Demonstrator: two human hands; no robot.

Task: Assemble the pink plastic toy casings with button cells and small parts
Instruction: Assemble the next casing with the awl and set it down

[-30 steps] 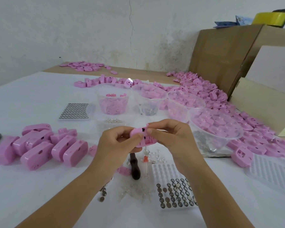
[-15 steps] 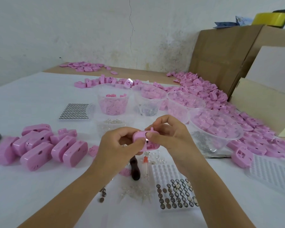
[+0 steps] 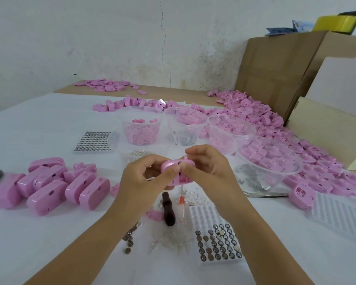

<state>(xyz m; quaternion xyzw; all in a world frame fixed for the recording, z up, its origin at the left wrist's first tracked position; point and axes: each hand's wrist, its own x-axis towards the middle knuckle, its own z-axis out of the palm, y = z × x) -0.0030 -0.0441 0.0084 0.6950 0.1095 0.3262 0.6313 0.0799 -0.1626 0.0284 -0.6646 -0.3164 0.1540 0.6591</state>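
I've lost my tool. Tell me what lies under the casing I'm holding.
Under the casing, on the table: a dark-handled tool, a red-tipped pin and small clear parts. The left hand and right hand cover whatever lies directly beneath them.

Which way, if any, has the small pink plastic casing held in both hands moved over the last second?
No: the pink plastic casing stays just above the dark brown tool handle in view.

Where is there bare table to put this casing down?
Bare cloth lies left, behind the pile of closed casings and left of the full cell tray; also near left, in front of that pile. Crowded: straight ahead around the tool and loose cells, the bowls behind, the pink heap right.
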